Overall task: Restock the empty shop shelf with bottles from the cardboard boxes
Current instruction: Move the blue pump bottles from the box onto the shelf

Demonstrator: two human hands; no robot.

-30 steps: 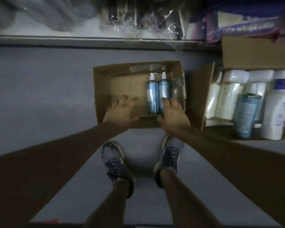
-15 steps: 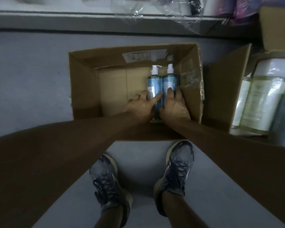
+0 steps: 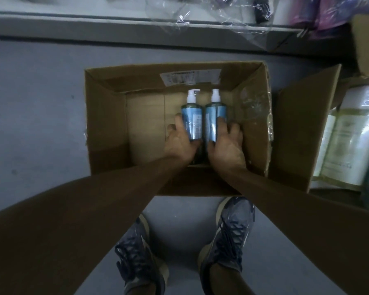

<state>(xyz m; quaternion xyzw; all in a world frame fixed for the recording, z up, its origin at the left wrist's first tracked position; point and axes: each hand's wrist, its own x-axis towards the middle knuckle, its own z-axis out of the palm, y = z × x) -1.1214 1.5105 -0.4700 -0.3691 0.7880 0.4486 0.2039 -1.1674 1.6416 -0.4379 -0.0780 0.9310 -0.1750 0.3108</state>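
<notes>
In one box (image 3: pixel 107 124), two bottles (image 3: pixel 192 122).

No wording can be read. On the far inner wall of the cardboard box (image 3: pixel 107 116) a white sticker (image 3: pixel 190 76) carries dark printed lines, too blurred to make out. Inside the box, the left blue bottle (image 3: pixel 192 120) and the right blue bottle (image 3: pixel 213 118) bear labels with illegible print. Right of the box, pale packs (image 3: pixel 345 145) show faint, unreadable marks.

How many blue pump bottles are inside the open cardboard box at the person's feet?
2. The left hand grips the left bottle, the right hand grips the right bottle; they are side by side in the right half of the cardboard box. The hands might hide something small.
</notes>
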